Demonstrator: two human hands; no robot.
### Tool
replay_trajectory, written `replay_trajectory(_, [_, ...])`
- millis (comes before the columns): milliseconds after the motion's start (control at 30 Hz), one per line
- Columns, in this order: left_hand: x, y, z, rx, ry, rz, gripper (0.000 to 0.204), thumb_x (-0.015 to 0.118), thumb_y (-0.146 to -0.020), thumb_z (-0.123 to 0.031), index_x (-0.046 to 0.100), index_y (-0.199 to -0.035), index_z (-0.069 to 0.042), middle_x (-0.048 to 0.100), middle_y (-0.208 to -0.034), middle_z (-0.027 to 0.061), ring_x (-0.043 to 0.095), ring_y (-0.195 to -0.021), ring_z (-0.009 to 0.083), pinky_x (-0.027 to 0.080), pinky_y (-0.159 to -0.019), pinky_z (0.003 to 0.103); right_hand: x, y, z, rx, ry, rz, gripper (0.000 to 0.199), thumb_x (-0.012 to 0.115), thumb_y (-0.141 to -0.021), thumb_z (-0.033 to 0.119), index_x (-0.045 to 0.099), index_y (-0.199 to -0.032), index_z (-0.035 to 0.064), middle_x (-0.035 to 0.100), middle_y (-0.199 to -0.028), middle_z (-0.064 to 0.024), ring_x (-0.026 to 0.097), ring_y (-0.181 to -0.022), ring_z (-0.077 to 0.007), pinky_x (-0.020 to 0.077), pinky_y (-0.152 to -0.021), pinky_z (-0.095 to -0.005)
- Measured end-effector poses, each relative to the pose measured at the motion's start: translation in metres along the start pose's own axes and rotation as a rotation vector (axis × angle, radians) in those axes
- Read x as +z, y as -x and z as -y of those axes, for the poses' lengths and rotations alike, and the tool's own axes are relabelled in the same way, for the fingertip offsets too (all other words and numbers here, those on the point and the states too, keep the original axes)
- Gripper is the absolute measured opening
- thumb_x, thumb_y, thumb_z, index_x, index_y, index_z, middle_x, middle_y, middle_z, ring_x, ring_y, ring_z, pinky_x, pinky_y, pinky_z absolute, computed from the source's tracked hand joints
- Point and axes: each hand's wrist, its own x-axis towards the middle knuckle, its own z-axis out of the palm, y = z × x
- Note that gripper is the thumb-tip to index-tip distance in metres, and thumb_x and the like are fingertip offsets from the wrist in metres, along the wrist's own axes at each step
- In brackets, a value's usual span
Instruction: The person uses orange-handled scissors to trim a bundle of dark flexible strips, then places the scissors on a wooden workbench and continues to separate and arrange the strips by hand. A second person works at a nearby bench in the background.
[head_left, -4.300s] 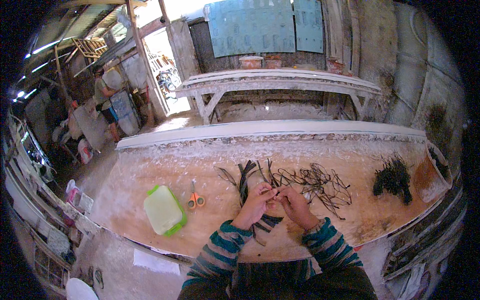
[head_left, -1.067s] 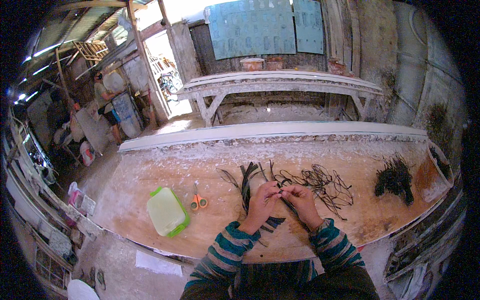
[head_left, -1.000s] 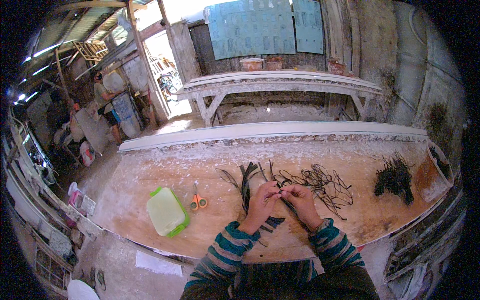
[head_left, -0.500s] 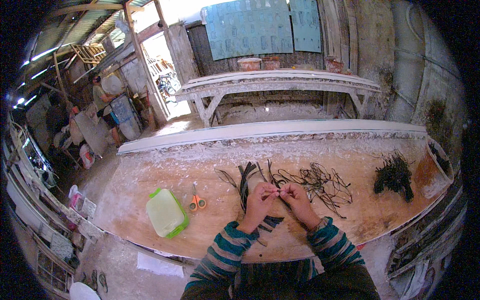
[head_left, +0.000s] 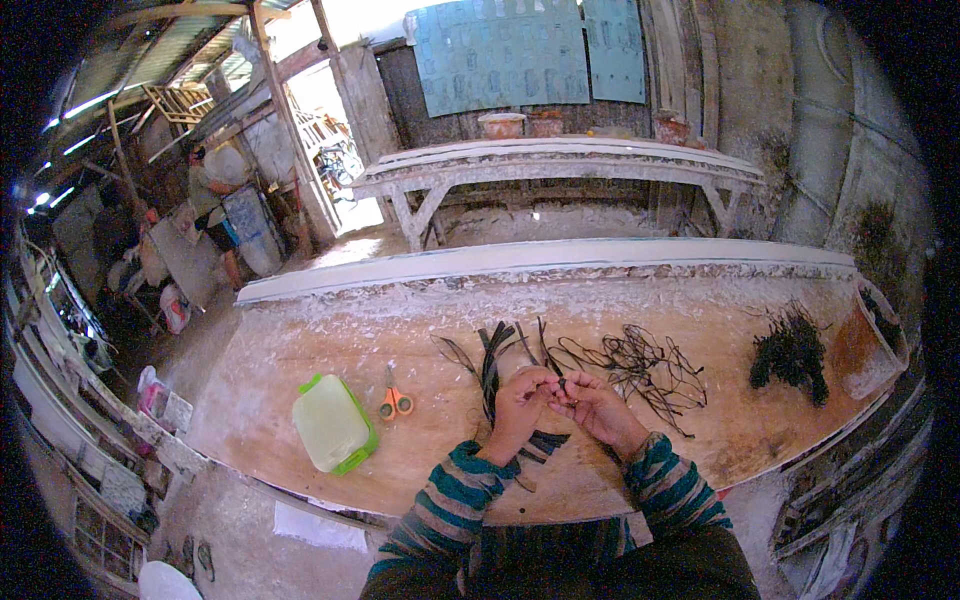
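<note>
My left hand (head_left: pixel 520 402) and my right hand (head_left: pixel 600 408) meet above the wooden board, fingertips pinched together on a thin black strip (head_left: pixel 545 345). Part of the strip sticks out past my fingers on the far side; the stretch between my fingertips is mostly hidden. Beneath and beside my left hand lies a bundle of flat black strips (head_left: pixel 490 362), its near ends (head_left: pixel 548 440) showing below the wrist. Right of my right hand spreads a loose tangle of black cord (head_left: pixel 650 365). Orange-handled scissors (head_left: pixel 395 403) rest left of the bundle.
Left of the scissors is a lidded plastic box (head_left: pixel 332 425) with green clips. A dark clump of cords (head_left: pixel 790 355) and a tipped orange-brown bucket (head_left: pixel 870 350) are at the right. A long white beam (head_left: pixel 550 258) borders the board's far side. One person (head_left: pixel 212 190) stands far left.
My right hand has turned slightly, its fingers shifting around the strip, while my left stays almost in place. The person in the background has bent forward.
</note>
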Motion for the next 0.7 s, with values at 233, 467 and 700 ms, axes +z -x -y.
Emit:
replay_trajectory(233, [-0.003,-0.002,-0.018,0.066,-0.076,0.04,0.018,0.05,-0.08,0.006,0.06,-0.095,0.002,0.058,-0.093,0.0067,0.058,-0.085,0.0155,0.047,-0.077,0.026,-0.013,-0.002,-0.003,-0.04,0.085,0.001,0.013,0.05,-0.088,0.01,0.055,-0.097,0.0017,0.059,-0.097,-0.0059,0.057,-0.092,-0.0171,0.0459,-0.085,-0.03])
replay_trajectory(467, [-0.005,-0.004,-0.008,0.019,-0.007,0.087,0.017,0.054,-0.079,0.007,0.06,-0.095,0.004,0.057,-0.094,0.01,0.059,-0.079,0.0158,0.049,-0.068,0.025,-0.007,-0.001,0.001,-0.116,0.238,-0.026,0.007,0.055,-0.084,0.007,0.057,-0.088,0.0023,0.059,-0.088,-0.0051,0.057,-0.085,-0.0146,0.0457,-0.077,-0.0258])
replay_trajectory(700, [-0.007,-0.005,-0.009,-0.181,0.184,0.183,0.014,0.057,-0.082,-0.004,0.058,-0.096,-0.002,0.059,-0.087,0.0036,0.058,-0.075,0.0112,0.046,-0.06,0.023,-0.014,-0.003,-0.002,-0.19,0.312,-0.024,0.007,0.059,-0.082,0.008,0.055,-0.086,0.0043,0.058,-0.08,-0.0036,0.054,-0.074,-0.0113,0.0435,-0.069,-0.022])
